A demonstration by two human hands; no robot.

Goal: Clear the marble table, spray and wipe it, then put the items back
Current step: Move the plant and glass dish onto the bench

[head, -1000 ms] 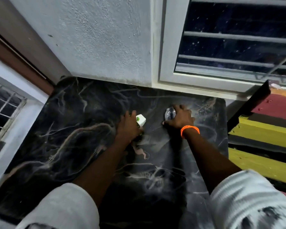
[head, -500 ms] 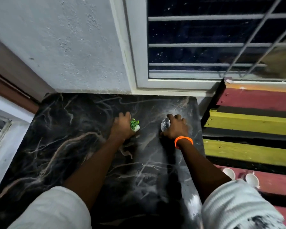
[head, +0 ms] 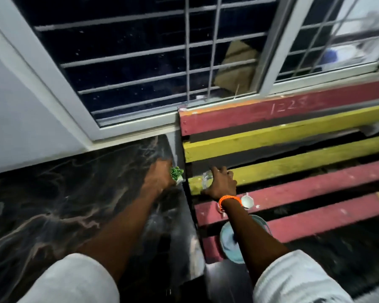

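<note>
The black marble table point(head: 64, 193) fills the lower left. My left hand point(head: 159, 177) is shut on a small white pot with a green plant point(head: 176, 173), held over the table's right edge. My right hand point(head: 220, 182), with an orange wristband, is shut on a clear glass object point(head: 207, 179) above the red and yellow slatted bench point(head: 293, 136) to the right of the table. The glass object is partly hidden by my fingers.
On the bench near my right wrist sit a small white cup point(head: 247, 201) and a light blue round dish point(head: 230, 241), partly behind my forearm. A barred window point(head: 162, 62) runs along the wall behind table and bench.
Both hands have lifted their objects off the marble and carried them right, the left to the table's edge, the right over the bench. My view has swung right.
</note>
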